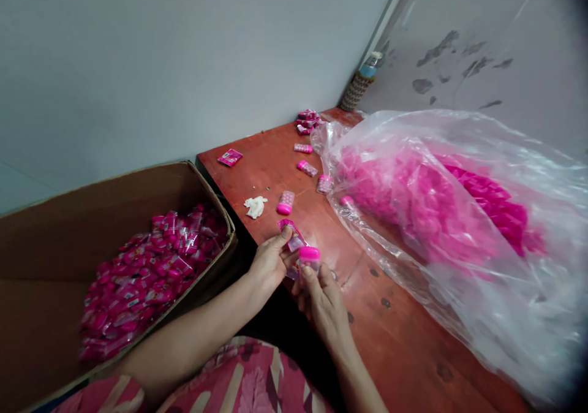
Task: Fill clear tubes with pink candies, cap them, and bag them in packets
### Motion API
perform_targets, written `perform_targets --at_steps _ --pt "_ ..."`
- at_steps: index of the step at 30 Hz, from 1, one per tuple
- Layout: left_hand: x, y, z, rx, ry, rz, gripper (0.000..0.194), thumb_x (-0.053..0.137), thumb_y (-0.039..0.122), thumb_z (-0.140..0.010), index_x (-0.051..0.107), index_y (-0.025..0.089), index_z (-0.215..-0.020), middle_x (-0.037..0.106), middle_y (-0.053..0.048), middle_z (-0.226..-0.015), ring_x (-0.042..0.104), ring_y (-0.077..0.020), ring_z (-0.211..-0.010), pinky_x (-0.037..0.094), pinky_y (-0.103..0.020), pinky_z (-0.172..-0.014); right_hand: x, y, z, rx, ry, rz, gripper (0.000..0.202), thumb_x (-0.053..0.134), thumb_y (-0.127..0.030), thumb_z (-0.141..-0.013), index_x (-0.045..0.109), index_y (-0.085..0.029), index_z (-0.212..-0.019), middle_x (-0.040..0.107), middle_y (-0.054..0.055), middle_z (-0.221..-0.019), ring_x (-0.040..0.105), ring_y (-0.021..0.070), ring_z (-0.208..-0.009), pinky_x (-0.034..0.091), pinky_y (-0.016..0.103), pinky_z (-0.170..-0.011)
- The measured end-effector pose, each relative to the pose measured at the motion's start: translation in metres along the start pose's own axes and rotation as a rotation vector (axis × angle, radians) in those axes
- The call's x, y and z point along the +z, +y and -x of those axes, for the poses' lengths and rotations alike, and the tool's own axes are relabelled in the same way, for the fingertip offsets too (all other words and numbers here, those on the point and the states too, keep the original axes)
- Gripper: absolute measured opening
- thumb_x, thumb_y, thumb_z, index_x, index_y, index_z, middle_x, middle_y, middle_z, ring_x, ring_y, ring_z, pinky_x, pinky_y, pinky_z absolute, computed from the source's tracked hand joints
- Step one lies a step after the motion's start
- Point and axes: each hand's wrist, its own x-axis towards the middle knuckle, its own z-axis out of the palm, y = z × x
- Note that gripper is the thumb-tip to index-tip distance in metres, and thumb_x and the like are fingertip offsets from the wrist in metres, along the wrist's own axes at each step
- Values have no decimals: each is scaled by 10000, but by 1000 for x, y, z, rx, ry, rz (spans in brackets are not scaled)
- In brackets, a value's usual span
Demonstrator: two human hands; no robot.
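A worktop (390, 333) stretches from the centre to the lower right, with a wall (184, 64) behind it. Just beside its left end is a box (46, 235) with a heap of packets (147, 278) inside. A large plastic bag (482, 315), also holding a heap, covers much of the worktop's right side. Small jars (285, 202) lie left of the bag. Left of the nearest jar is a tissue (255, 207); farther back, a single packet (229, 157). More packets lie at the back edge; a bottle (358, 86) occupies the far corner. Over the near edge, the left hand (269, 261) holds a wrapper (294, 236) beside the right hand's jar (309, 255).
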Motion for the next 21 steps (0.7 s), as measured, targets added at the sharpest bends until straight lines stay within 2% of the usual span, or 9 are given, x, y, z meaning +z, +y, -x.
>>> perform_targets --at_steps 3,7,11,13,16,21 --pt "1 -3 3 -7 -20 -17 118 651 169 -739 557 99 -722 603 -29 -646 591 -105 -542 509 -200 -511 3 5 -1 -8 17 69 337 403 -517 -844 438 -186 -791 553 -20 -565 447 77 -357 303 154 -309" --pt "3 -6 8 -10 -56 -47 206 715 219 -674 551 95 -697 582 -13 -589 563 -99 -486 480 -188 -458 4 4 -3 -25 5 -2 333 403 -513 -845 416 -186 -781 543 -27 -581 439 64 -354 300 140 -299" --pt "3 -4 12 -1 -163 -197 343 733 370 -625 517 103 -635 544 -10 -499 497 -110 -373 384 -194 -321 5 3 -5 -18 -51 -70 339 411 -520 -838 406 -187 -782 534 -34 -573 424 59 -341 291 136 -290" --pt "2 -2 13 25 -211 -262 366 733 396 -613 513 104 -635 549 -14 -508 502 -107 -384 387 -191 -333 6 3 -6 -16 -65 -94 337 411 -519 -839 407 -186 -785 536 -34 -572 424 59 -344 287 134 -291" --pt "0 0 13 37 -265 -307 352 742 369 -609 538 93 -684 576 -25 -563 539 -102 -448 422 -181 -397 5 6 -8 -25 -39 -88 325 410 -510 -844 411 -189 -795 537 -35 -577 426 61 -352 289 137 -297" --pt "-5 -4 9 -18 -334 -454 336 710 390 -641 534 105 -666 541 0 -487 455 -92 -319 320 -184 -286 6 13 -11 -98 45 11 291 415 -483 -855 426 -195 -809 500 -45 -565 436 67 -386 319 152 -335"
